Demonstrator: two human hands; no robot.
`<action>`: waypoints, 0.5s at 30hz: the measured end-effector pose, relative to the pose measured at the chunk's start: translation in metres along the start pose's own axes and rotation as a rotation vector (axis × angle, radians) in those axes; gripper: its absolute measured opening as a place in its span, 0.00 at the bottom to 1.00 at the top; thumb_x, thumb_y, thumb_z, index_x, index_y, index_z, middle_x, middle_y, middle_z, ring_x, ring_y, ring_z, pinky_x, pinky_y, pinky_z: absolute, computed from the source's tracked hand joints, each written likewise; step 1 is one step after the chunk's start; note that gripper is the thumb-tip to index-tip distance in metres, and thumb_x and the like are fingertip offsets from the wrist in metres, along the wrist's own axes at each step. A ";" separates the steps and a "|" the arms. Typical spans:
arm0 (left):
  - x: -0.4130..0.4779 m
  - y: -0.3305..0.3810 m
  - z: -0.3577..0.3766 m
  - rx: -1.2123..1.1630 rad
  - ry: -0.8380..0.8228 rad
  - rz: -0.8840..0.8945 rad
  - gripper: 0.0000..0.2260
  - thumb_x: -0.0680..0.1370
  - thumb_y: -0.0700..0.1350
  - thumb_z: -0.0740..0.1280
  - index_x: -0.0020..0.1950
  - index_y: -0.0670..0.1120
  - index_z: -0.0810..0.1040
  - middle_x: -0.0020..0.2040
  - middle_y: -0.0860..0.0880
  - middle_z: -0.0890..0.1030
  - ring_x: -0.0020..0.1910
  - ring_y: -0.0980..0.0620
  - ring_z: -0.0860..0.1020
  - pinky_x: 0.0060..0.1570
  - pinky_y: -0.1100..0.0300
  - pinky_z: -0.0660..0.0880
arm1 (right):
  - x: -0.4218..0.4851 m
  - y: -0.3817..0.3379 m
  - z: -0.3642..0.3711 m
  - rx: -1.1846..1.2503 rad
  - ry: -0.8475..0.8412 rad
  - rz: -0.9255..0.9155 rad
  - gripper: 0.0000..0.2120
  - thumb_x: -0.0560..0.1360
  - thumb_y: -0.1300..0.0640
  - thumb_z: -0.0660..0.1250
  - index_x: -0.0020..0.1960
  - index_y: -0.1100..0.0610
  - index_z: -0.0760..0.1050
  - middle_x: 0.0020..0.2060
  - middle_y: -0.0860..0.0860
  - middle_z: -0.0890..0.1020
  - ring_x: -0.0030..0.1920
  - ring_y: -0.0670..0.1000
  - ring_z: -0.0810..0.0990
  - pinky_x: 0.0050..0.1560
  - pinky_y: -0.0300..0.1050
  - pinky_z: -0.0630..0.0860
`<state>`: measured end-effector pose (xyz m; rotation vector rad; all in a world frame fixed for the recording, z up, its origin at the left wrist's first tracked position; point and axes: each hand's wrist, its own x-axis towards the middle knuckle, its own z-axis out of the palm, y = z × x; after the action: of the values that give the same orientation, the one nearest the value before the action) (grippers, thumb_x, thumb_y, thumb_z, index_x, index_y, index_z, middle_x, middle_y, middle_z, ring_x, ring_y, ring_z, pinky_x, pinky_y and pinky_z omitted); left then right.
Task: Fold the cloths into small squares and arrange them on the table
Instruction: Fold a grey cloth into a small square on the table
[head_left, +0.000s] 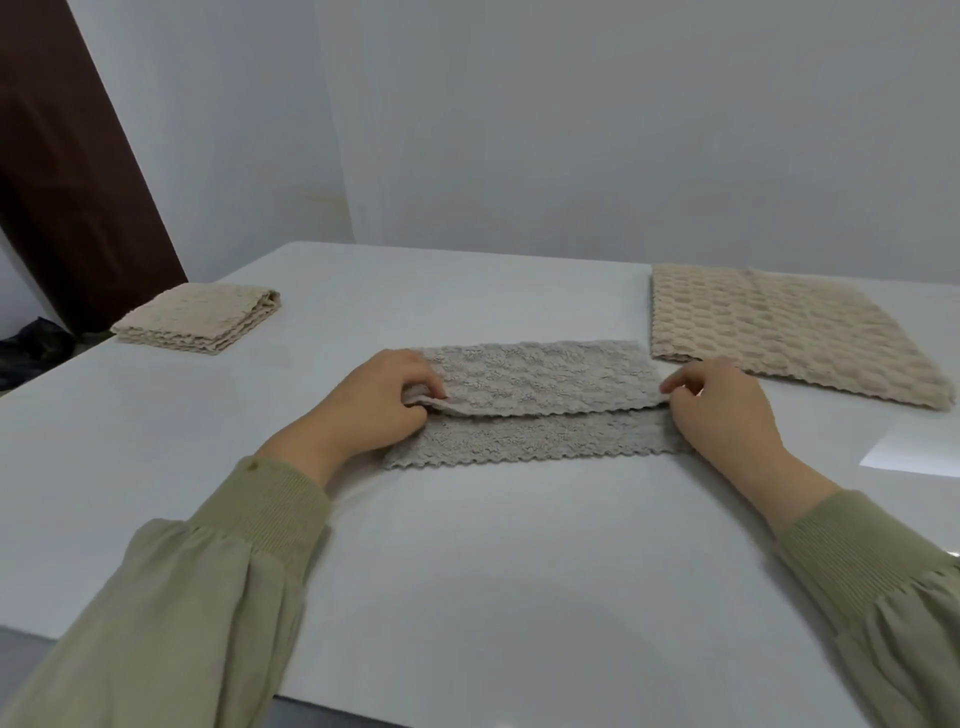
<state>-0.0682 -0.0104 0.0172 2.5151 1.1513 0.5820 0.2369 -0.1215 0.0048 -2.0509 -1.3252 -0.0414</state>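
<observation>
Left fingers (421, 366): curled with the thumb under them, pinching the upper layer at the grey cloth's 9 o'clock end.
Right fingers (683, 382): curled, nipping the same layer's edge at the 3 o'clock end.
Left hand (382, 402): knuckles up, resting on the cloth.
Right hand (727, 415): likewise, wrist toward 5 o'clock.
Grey cloth (540, 384): mid-table, a long strip folded over itself, the top layer short of the scalloped near edge; knobbly, fleecy weave.
Sleeves (182, 597): olive green with ribbed cuffs.
Folded beige cloth (200, 319): at 10 o'clock, a small thick square of stacked layers.
Flat beige cloth (779, 332): at 2 o'clock, large, bubble-textured, just beside the grey cloth's far corner.
Table (467, 545): smooth, pale grey-white, faintly glossy.
Paper sheet (914, 449): white, at 3 o'clock.
Wall (571, 130): plain grey-white, at 12 o'clock.
Door (67, 182): dark brown, at 10 o'clock behind the table.
</observation>
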 end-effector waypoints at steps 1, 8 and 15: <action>-0.002 -0.002 -0.001 -0.009 0.005 -0.035 0.13 0.70 0.36 0.66 0.48 0.52 0.80 0.53 0.52 0.75 0.55 0.54 0.71 0.57 0.59 0.68 | -0.002 0.002 -0.002 0.021 0.009 0.003 0.10 0.72 0.64 0.60 0.43 0.55 0.79 0.33 0.49 0.77 0.38 0.51 0.74 0.40 0.42 0.65; -0.009 -0.002 -0.006 -0.013 0.249 -0.316 0.09 0.73 0.40 0.65 0.49 0.51 0.80 0.34 0.52 0.75 0.36 0.53 0.73 0.40 0.57 0.70 | 0.005 0.015 0.001 -0.018 0.078 -0.019 0.18 0.75 0.54 0.59 0.26 0.49 0.64 0.30 0.52 0.69 0.39 0.56 0.68 0.38 0.45 0.62; -0.009 0.017 -0.001 -0.458 0.263 -0.472 0.12 0.78 0.45 0.58 0.44 0.47 0.81 0.36 0.48 0.78 0.24 0.49 0.75 0.28 0.61 0.67 | 0.012 0.014 0.010 -0.141 0.009 0.073 0.15 0.75 0.45 0.62 0.35 0.54 0.74 0.42 0.56 0.78 0.50 0.60 0.74 0.45 0.48 0.66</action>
<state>-0.0627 -0.0281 0.0234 1.7439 1.4451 0.9320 0.2513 -0.1098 -0.0058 -2.2132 -1.2734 -0.1144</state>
